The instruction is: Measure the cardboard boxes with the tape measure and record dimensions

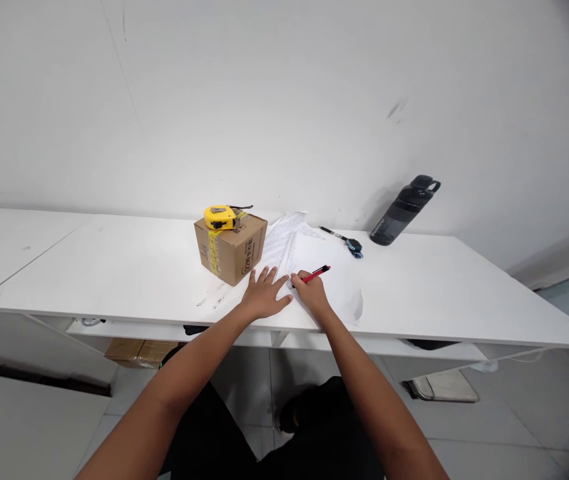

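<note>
My left hand (263, 293) lies flat on the white paper sheets (334, 267) with its fingers spread, just in front of a small cardboard box (232, 248). My right hand (311, 292) is closed round a red pen (316, 273), whose tip rests on the paper beside my left fingers. A yellow tape measure (220, 217) sits on top of the box.
The white table (114, 267) stands against a white wall. A dark water bottle (403, 211) leans on the wall at the back right. A black pen with a small blue object (347, 241) lies behind the paper. Cardboard boxes (137, 351) sit on the floor under the table.
</note>
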### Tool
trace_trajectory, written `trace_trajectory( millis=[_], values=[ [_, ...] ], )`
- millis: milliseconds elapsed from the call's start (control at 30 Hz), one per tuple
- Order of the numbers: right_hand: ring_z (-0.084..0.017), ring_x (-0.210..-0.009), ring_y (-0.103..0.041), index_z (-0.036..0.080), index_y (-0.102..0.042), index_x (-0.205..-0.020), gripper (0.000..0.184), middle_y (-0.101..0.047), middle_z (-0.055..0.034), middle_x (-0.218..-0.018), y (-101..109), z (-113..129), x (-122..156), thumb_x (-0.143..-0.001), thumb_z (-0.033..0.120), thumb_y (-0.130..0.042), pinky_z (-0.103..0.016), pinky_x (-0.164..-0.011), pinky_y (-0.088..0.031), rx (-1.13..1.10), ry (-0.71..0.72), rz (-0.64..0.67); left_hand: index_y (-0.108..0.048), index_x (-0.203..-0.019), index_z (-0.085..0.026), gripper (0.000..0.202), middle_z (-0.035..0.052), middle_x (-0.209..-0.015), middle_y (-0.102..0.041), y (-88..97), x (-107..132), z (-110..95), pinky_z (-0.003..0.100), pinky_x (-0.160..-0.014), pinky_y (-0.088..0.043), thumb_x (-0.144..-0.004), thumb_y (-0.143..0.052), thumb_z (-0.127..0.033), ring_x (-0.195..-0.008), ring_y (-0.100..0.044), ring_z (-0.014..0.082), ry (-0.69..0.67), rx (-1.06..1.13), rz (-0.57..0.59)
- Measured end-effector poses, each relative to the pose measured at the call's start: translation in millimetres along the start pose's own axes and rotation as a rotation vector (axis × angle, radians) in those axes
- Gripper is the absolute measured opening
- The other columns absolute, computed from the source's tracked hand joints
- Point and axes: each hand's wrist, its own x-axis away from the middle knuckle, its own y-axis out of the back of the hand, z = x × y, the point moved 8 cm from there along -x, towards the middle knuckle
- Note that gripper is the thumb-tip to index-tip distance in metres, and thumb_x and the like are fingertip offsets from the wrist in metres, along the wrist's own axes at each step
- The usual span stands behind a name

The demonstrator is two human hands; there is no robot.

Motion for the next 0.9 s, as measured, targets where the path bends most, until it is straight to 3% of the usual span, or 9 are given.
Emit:
trace_trajectory(
  millis=[600, 900],
  values=[
    [-0.013, -0.054, -0.037, 0.023, -0.035, -0.053, 0.034, -0.036, 0.0064, -0.049, -0.6, 0.0, -0.4, -0.078, 0.038, -0.051, -0.027, -0.056, -0.03, -0.023, 0.001, 0.0, -0.028, -0.15, -0.032, 0.07, 0.0065, -0.161, -0.017, 2.2, 0.6, -0.7, 0.058, -0.117, -0.004, -0.09, -0.027, -0.068, -0.149, -0.009, 0.0289, 0.0, -0.001, 0.006],
    [-0.013, -0.055, -0.039, 0.023, -0.038, -0.053, 0.032, -0.039, 0.0059, -0.05, -0.8, -0.8, -0.1, -0.078, 0.037, -0.051, -0.027, -0.057, -0.032, -0.028, -0.002, 0.009, -0.027, -0.15, -0.033, 0.07, 0.0058, -0.161, -0.017, 0.8, -0.1, -0.2, 0.058, -0.117, -0.005, -0.09, -0.027, -0.068, -0.149, -0.009, 0.0289, 0.002, -0.014, 0.007]
  ],
)
